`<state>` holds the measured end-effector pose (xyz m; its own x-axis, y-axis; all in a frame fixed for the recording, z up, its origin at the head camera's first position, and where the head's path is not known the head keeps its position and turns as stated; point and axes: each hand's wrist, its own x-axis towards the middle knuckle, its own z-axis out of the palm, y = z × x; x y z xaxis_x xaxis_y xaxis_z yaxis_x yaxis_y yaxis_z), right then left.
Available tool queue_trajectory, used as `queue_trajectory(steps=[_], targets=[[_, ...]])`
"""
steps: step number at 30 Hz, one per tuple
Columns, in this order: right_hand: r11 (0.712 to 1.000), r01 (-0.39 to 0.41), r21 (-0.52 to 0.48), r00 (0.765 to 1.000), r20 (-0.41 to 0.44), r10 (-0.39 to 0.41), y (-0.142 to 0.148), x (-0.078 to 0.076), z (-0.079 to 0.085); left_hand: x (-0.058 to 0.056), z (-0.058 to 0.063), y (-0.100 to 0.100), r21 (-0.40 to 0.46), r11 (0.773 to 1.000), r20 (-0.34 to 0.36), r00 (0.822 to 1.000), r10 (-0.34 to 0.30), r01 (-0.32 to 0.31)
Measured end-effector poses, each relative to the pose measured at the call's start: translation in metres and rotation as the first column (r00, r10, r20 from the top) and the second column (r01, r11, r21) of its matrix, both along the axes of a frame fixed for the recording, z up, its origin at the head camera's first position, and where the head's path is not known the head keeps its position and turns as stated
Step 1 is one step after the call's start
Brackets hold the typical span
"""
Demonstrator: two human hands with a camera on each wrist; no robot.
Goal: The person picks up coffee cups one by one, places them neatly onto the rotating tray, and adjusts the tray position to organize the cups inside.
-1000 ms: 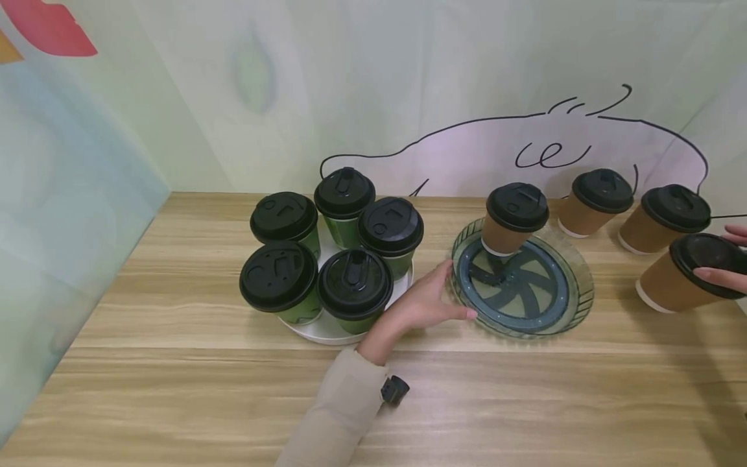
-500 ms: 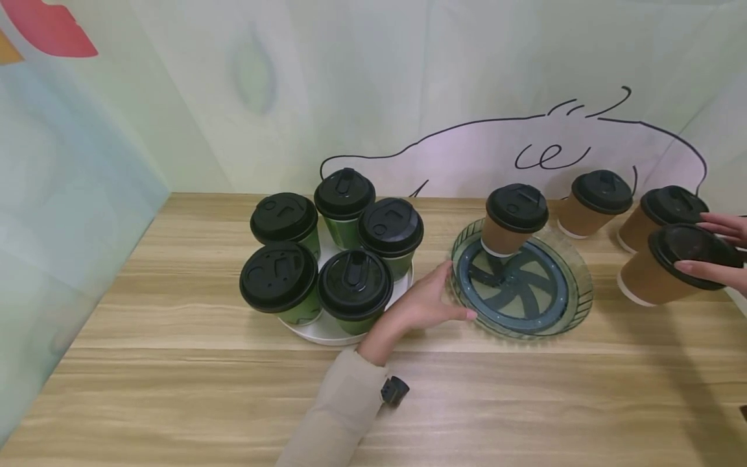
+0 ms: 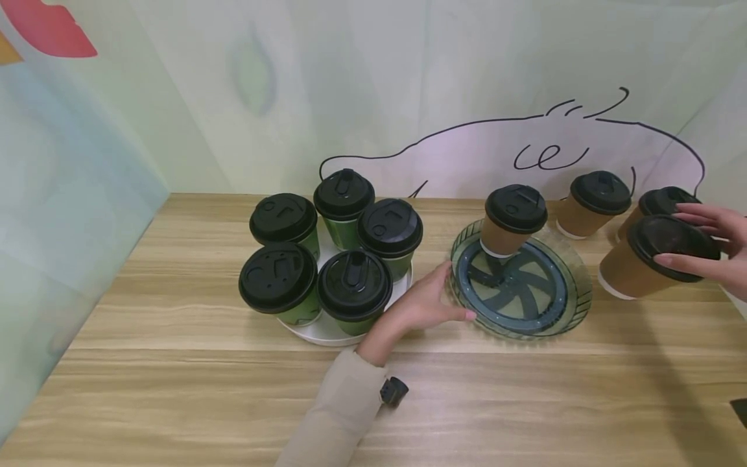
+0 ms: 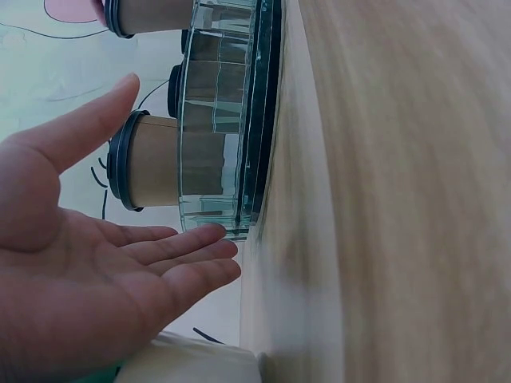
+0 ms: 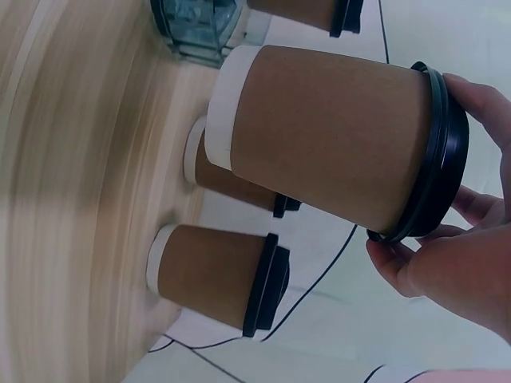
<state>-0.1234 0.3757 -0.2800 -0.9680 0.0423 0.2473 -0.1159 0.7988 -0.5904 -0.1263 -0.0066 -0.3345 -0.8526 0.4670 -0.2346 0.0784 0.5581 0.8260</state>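
My right hand (image 3: 720, 237) holds a brown paper coffee cup (image 3: 633, 266) by its black lid, thumb on the near side and fingers across the far side. In the right wrist view the coffee cup (image 5: 327, 136) hangs clear of the wooden table, its white base tilted. My left hand (image 3: 427, 303) lies beside the round, clear green-tinted tray (image 3: 581, 301), thumb and fingers spread along its left rim. The left wrist view shows the left hand (image 4: 96, 263) with straight fingers at the tray wall. One brown cup (image 3: 503, 235) stands on the tray, toward the back.
Two more brown lidded cups (image 3: 586, 217) (image 5: 211, 275) stand at the back right, behind the held cup. Left of the tray, several green cups (image 3: 344, 227) with black lids crowd a white round plate (image 3: 315, 334). A printed backdrop (image 3: 373, 84) rises behind the table.
My right hand has carried the held coffee cup leftward and slightly up, toward the tray. My left hand and the tray have stayed put.
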Motion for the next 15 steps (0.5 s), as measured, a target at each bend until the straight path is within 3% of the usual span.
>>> queue_trajectory(steps=[4,9,15], targets=[[1.0,-0.02,0.017,0.999,0.033,0.019,-0.013,0.003,0.008,0.0,0.0,0.0,0.0,1.0,-0.001,1.0,0.001,-0.001],[0.995,-0.09,-0.048,0.996,0.004,0.09,-0.025,0.003,0.013,0.0,0.0,0.0,0.001,1.0,-0.005,1.0,-0.002,0.002],[0.997,-0.073,0.034,0.99,0.127,0.068,-0.038,0.002,0.019,0.0,0.0,0.0,-0.004,1.0,-0.007,1.0,-0.004,0.004]])
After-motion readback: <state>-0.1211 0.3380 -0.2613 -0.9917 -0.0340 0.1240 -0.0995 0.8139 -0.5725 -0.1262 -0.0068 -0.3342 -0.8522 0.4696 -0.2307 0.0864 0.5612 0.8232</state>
